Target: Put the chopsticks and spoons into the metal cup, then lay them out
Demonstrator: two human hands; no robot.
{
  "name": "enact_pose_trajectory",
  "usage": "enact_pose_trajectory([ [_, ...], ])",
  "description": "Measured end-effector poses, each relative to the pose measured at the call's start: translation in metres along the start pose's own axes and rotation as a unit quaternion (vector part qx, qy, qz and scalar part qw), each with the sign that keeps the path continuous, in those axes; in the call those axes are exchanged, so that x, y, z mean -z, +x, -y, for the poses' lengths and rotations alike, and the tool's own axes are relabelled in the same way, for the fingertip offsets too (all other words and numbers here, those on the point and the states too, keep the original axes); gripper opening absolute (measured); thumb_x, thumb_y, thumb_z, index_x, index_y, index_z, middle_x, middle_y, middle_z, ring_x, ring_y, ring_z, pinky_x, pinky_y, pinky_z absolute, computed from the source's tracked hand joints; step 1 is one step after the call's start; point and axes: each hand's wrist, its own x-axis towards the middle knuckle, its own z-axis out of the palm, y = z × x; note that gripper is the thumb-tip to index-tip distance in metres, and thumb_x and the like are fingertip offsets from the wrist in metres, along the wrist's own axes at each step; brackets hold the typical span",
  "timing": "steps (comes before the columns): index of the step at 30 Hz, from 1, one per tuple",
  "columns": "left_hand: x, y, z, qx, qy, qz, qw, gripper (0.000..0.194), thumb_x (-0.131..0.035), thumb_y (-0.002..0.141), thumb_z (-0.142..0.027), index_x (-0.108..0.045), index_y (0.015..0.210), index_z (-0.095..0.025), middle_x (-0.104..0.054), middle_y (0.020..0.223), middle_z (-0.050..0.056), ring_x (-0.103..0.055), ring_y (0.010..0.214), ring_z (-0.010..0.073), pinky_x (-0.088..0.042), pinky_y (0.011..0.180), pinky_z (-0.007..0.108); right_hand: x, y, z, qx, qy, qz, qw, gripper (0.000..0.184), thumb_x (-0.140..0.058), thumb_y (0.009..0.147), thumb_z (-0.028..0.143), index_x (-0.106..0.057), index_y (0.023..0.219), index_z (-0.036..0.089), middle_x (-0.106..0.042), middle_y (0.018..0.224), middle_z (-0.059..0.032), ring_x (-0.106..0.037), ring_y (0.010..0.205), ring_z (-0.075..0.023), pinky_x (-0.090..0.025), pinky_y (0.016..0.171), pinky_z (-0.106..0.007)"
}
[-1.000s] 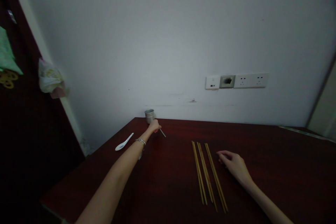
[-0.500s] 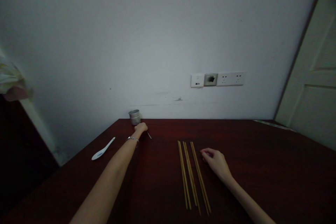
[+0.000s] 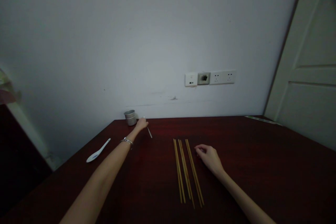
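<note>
My left hand (image 3: 142, 123) reaches far across the table and is closed on a thin pale-handled utensil (image 3: 149, 132). The handle slants out below my fingers, and a small white part shows above them; the rest is hidden in my grip. Just left of that hand, a metal cup (image 3: 130, 117) stands upright near the wall. Several wooden chopsticks (image 3: 184, 168) lie lengthwise in three pairs at the middle. Right beside them my right hand (image 3: 208, 157) rests on the table with its fingers curled in, and nothing shows in them.
A white soup spoon (image 3: 98, 151) lies near the table's left edge. The dark red table (image 3: 252, 157) runs back to the pale wall, which carries a row of sockets (image 3: 210, 78). A flat strip (image 3: 262, 120) lies at the back right, by a door (image 3: 309, 101).
My left hand has shifted slightly right, away from the cup, with the utensil in it; more of the cup shows. My right hand stays beside the chopsticks. The whole view has turned a little.
</note>
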Motion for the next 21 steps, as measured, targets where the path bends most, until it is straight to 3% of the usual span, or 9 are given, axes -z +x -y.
enact_pose_trajectory([
  [5,0.02,-0.018,-0.043,-0.071,-0.003,-0.047,0.996,0.02,-0.044,0.074,-0.022,-0.06,0.077,-0.011,-0.064,0.077,0.012,-0.06,0.078,0.0184,-0.04,0.062,0.02,0.002,0.002,0.006,0.011,0.042,-0.001,0.999,0.026,-0.047,0.072,0.033,-0.065,0.076,0.015,-0.063,0.059,-0.0029,-0.059,0.056,-0.0146,-0.044,0.052,-0.022],
  [9,0.028,-0.053,-0.084,-0.135,-0.055,-0.053,0.988,0.024,-0.043,0.074,-0.026,-0.057,0.059,-0.013,-0.054,0.05,0.004,-0.056,0.058,0.0142,-0.037,0.053,0.02,0.007,-0.003,0.031,-0.005,0.174,0.007,0.985,0.027,-0.053,0.07,0.036,-0.063,0.08,0.013,-0.062,0.06,-0.003,-0.059,0.054,-0.0135,-0.042,0.04,-0.019],
  [15,0.017,-0.113,-0.138,-0.24,-0.2,0.013,0.95,0.035,-0.04,0.076,-0.032,-0.049,0.046,-0.015,-0.041,0.035,-0.001,-0.043,0.035,0.0092,-0.031,0.041,0.02,0.002,-0.017,0.065,-0.058,0.354,0.058,0.932,0.029,-0.065,0.064,0.035,-0.061,0.084,0.014,-0.066,0.076,-0.0062,-0.063,0.061,-0.014,-0.05,0.044,-0.021],
  [18,0.01,-0.128,-0.154,-0.254,-0.228,0.008,0.94,0.036,-0.042,0.075,-0.033,-0.049,0.045,-0.015,-0.042,0.035,-0.001,-0.043,0.035,0.0086,-0.031,0.041,0.019,-0.001,-0.022,0.07,-0.101,0.402,0.084,0.906,0.028,-0.067,0.065,0.031,-0.059,0.086,0.014,-0.067,0.078,-0.0072,-0.064,0.062,-0.0143,-0.053,0.05,-0.022],
  [21,0.003,-0.132,-0.159,-0.25,-0.247,0.012,0.936,0.037,-0.044,0.075,-0.034,-0.049,0.045,-0.014,-0.043,0.036,-0.001,-0.042,0.034,0.008,-0.032,0.041,0.019,-0.001,-0.023,0.07,-0.121,0.41,0.095,0.899,0.023,-0.066,0.066,0.026,-0.059,0.083,0.012,-0.067,0.071,-0.0075,-0.063,0.056,-0.0128,-0.052,0.049,-0.021],
])
